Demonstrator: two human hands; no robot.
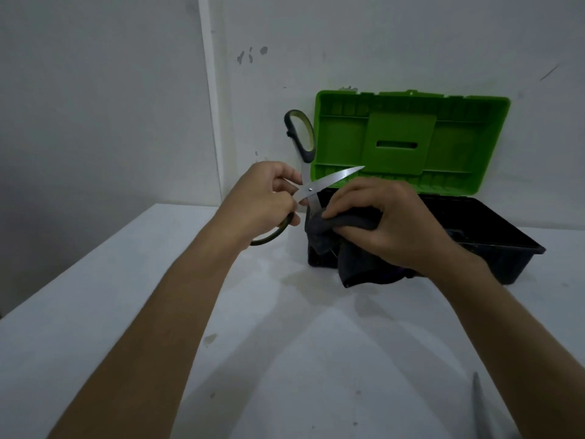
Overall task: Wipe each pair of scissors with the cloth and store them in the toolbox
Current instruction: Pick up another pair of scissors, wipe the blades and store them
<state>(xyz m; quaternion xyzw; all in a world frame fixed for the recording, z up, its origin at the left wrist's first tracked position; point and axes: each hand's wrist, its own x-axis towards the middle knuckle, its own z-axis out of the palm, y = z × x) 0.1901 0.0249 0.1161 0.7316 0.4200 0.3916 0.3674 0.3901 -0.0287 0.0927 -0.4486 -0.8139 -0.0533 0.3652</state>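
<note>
Above the white table (pixel 126 296), left hand (pixel 262 198) fingers curl round 1 handle of the opened scissors (pixel 329 182); right hand (pixel 389 223) pinches the dark cloth (pixel 323 236) around the lower blade. Toolbox (pixel 522 248) stands open just behind, green lid (pixel 411 141) upright.

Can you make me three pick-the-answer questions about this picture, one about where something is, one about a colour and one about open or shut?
1. Where is the toolbox?
A. on the table, by the wall
B. on the floor
C. on a chair

2. What colour is the lid?
A. red
B. green
C. yellow

3. How are the scissors?
A. blades spread apart
B. blades closed
C. inside the box

Answers: 1 A, it sits on the white table. 2 B, the raised lid is bright green. 3 A, the left hand holds a handle while the right hand rubs the cloth on one blade.
</note>
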